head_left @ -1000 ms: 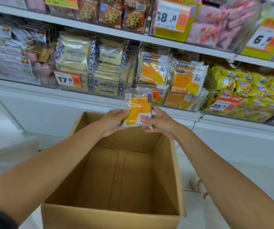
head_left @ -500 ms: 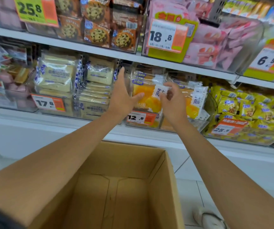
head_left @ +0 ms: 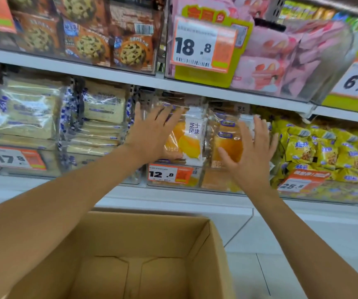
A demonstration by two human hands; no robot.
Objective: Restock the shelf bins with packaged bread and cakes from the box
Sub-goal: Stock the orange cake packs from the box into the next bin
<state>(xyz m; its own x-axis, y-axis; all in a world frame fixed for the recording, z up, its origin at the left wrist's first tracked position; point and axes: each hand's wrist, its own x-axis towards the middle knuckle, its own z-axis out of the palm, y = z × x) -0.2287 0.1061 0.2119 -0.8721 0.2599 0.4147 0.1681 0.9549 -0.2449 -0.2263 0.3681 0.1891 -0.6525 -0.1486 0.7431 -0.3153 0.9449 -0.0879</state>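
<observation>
L hand (head_left: 154,134), R hand (head_left: 252,154) — fingers spread — flank orange bread pkt (head_left: 192,137).

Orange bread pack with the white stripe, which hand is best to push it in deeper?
Probably the left hand. Its spread fingers lie on the orange bread pack above the 12.8 price tag, while the right hand is open in front of the next stack over.

A shop aisle: white shelves (head_left: 195,87) hold clear bins (head_left: 173,180) of packaged bread, cookies and snacks, with orange price tags (head_left: 170,174) clipped on front.
</observation>
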